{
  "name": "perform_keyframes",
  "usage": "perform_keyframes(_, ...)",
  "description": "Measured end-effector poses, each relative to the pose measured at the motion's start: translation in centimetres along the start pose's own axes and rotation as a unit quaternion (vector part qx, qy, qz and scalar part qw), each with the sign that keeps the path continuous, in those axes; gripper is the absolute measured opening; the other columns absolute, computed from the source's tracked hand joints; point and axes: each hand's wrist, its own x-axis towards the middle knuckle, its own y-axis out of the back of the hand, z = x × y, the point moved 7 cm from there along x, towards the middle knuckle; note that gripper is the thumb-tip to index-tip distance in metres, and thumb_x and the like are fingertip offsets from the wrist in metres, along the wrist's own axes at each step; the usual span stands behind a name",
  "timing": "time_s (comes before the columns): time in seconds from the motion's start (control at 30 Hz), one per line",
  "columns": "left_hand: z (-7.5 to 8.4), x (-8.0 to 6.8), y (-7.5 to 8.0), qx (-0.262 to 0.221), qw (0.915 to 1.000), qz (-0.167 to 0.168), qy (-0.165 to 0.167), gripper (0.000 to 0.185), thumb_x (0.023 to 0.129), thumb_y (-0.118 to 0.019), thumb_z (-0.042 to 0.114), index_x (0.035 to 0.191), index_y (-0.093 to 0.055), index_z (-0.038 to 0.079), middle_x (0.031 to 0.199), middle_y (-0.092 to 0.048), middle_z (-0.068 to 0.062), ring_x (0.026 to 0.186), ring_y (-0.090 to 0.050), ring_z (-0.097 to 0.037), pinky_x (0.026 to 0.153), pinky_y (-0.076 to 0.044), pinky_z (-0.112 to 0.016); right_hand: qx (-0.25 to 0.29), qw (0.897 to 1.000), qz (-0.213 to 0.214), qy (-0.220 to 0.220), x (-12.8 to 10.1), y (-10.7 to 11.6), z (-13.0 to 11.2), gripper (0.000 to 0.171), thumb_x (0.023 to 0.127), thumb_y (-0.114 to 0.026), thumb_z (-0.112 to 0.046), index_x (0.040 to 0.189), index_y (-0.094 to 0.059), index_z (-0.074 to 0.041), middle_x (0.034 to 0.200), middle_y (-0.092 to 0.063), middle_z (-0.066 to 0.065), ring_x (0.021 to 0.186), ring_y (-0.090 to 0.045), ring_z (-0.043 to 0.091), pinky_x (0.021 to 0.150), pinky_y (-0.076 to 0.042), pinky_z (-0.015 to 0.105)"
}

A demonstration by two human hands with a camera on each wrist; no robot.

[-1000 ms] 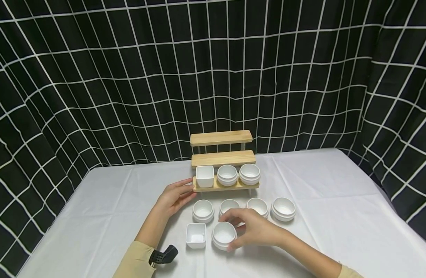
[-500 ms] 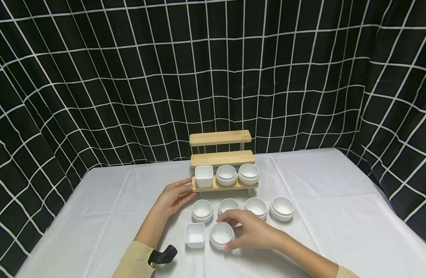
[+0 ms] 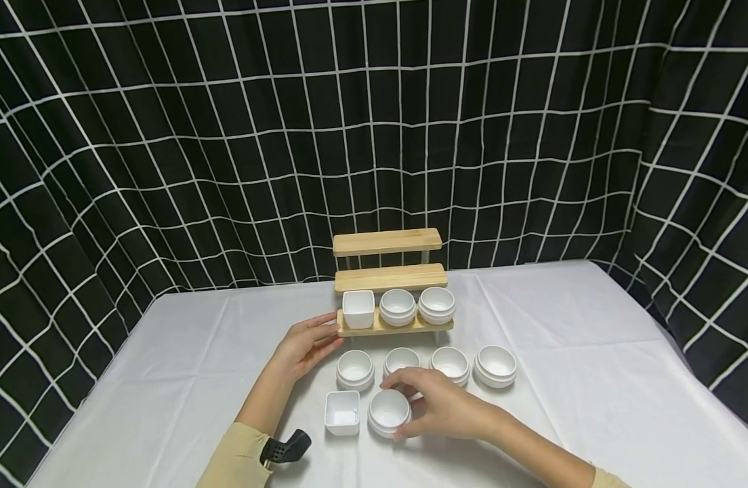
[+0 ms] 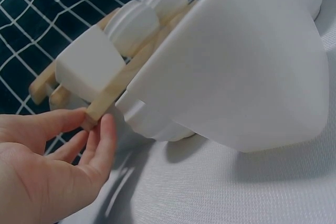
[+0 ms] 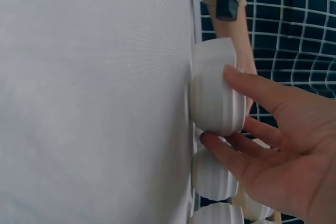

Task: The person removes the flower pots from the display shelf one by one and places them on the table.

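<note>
1. Both hands are occupied and well apart: the left hand (image 3: 307, 347) pinches the left end of the lowest tier of a wooden rack (image 3: 391, 278), and the right hand (image 3: 447, 403) holds a front round bowl (image 3: 389, 410) between thumb and fingers.
2. That bowl is upright on the near side of the white-clothed counter (image 3: 167, 379), just right of a loose square bowl (image 3: 342, 413); whether its base touches the cloth is hard to tell.
3. In the head view the right hand covers much of the second back bowl (image 3: 402, 359) and a little of the third back bowl (image 3: 450, 362); the first back bowl (image 3: 355, 367) and fourth back bowl (image 3: 495, 364) show fully.
4. Seen from the left wrist, a big white bowl side blocks most of the right hand, leaving a fingertip at the top edge.
5. Seen from the right wrist, bowls stand before the rack, and the lowest are cut off.
6. On the lowest tier sit a shelved square bowl (image 3: 358, 310) and two shelved round bowls (image 3: 398, 307).
7. Behind hangs a gridded black curtain (image 3: 374, 122); both sleeves leave the frame.
</note>
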Motion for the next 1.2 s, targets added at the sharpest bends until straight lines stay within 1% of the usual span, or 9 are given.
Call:
perform_keyframes(0.13, 0.1, 0.0, -0.2, -0.002, 1.0000, -0.001, -0.002, 0.047, 0.104, -0.055, -0.009, 0.149, -0.047, -0.014, 0.130, -0.063, -0.025, 0.092, -0.071, -0.013, 0.095, -0.064, -0.026, 0.004, 1.000, 0.006, 0.005, -0.2, 0.3, -0.1, 0.056, 0.080, -0.093, -0.012, 0.126, -0.065, 0.002, 0.122, -0.069, 0.009, 0.105, -0.070, 0.014, 0.093, -0.064, 0.024)
perform_keyframes(0.3, 0.1, 0.0, -0.2, -0.002, 1.0000, 0.001, 0.003, 0.047, 0.104, -0.055, -0.009, 0.150, -0.047, -0.013, 0.130, -0.063, -0.023, 0.092, -0.071, -0.012, 0.093, -0.065, -0.024, 0.023, 1.000, 0.010, 0.001, -0.2, 0.6, 0.0, 0.056, 0.080, -0.093, -0.010, 0.126, -0.065, 0.004, 0.125, -0.069, 0.013, 0.106, -0.071, 0.017, 0.091, -0.065, 0.024)
perform_keyframes(0.43, 0.1, -0.1, -0.1, -0.001, 1.0000, 0.002, 0.003, 0.047, 0.104, -0.055, -0.008, 0.150, -0.047, -0.013, 0.131, -0.063, -0.024, 0.092, -0.071, -0.012, 0.093, -0.064, -0.024, 0.036, 0.999, 0.010, -0.004, -0.3, 0.8, 0.0, 0.055, 0.081, -0.092, -0.009, 0.127, -0.065, 0.005, 0.126, -0.068, 0.017, 0.107, -0.071, 0.022, 0.092, -0.066, 0.030)
perform_keyframes(0.53, 0.0, -0.1, -0.1, -0.003, 1.0000, 0.002, 0.002, 0.047, 0.104, -0.055, -0.009, 0.150, -0.046, -0.014, 0.135, -0.061, -0.027, 0.093, -0.071, -0.013, 0.093, -0.065, -0.025, 0.045, 0.999, 0.011, -0.004, -0.2, 1.0, 0.0, 0.055, 0.081, -0.091, -0.008, 0.127, -0.064, 0.006, 0.127, -0.068, 0.022, 0.107, -0.072, 0.025, 0.092, -0.067, 0.034)
perform_keyframes(0.63, 0.0, -0.1, -0.1, -0.005, 1.0000, 0.002, 0.003, 0.047, 0.104, -0.055, -0.009, 0.150, -0.046, -0.014, 0.141, -0.057, -0.030, 0.093, -0.071, -0.013, 0.094, -0.064, -0.025, 0.048, 0.999, 0.012, -0.002, -0.1, 1.2, -0.1, 0.054, 0.083, -0.090, -0.008, 0.127, -0.064, 0.006, 0.128, -0.067, 0.024, 0.107, -0.072, 0.027, 0.091, -0.067, 0.031)
perform_keyframes(0.7, 0.0, -0.1, -0.1, -0.005, 1.0000, 0.001, 0.003, 0.047, 0.104, -0.054, -0.009, 0.151, -0.045, -0.014, 0.145, -0.054, -0.032, 0.093, -0.071, -0.013, 0.094, -0.064, -0.025, 0.047, 0.999, 0.014, 0.002, 0.0, 1.4, -0.2, 0.052, 0.084, -0.090, -0.008, 0.127, -0.064, 0.007, 0.127, -0.067, 0.025, 0.107, -0.073, 0.028, 0.090, -0.067, 0.030)
perform_keyframes(0.77, 0.0, -0.1, -0.2, -0.004, 1.0000, -0.002, 0.003, 0.048, 0.104, -0.054, -0.009, 0.151, -0.045, -0.014, 0.146, -0.053, -0.033, 0.094, -0.071, -0.012, 0.095, -0.064, -0.025, 0.048, 0.999, 0.016, 0.005, 0.0, 1.5, -0.3, 0.051, 0.085, -0.089, -0.008, 0.127, -0.064, 0.007, 0.126, -0.067, 0.025, 0.107, -0.073, 0.029, 0.091, -0.067, 0.030)
perform_keyframes(1.0, 0.0, -0.1, -0.2, 0.001, 1.0000, -0.005, 0.003, 0.048, 0.105, -0.053, -0.008, 0.152, -0.044, -0.014, 0.147, -0.053, -0.033, 0.094, -0.071, -0.013, 0.097, -0.063, -0.026, 0.057, 0.998, 0.038, 0.013, -0.2, 2.3, -0.5, 0.050, 0.086, -0.087, -0.007, 0.127, -0.063, 0.008, 0.126, -0.066, 0.027, 0.107, -0.072, 0.037, 0.094, -0.067, 0.038)
perform_keyframes(1.2, 0.0, -0.1, -0.2, 0.004, 0.9999, -0.009, 0.002, 0.048, 0.105, -0.053, -0.008, 0.152, -0.043, -0.014, 0.146, -0.053, -0.032, 0.095, -0.071, -0.012, 0.096, -0.063, -0.025, 0.060, 0.997, 0.048, 0.011, -0.2, 2.6, -0.6, 0.049, 0.088, -0.086, -0.008, 0.128, -0.064, 0.008, 0.127, -0.067, 0.026, 0.107, -0.072, 0.036, 0.095, -0.066, 0.037)
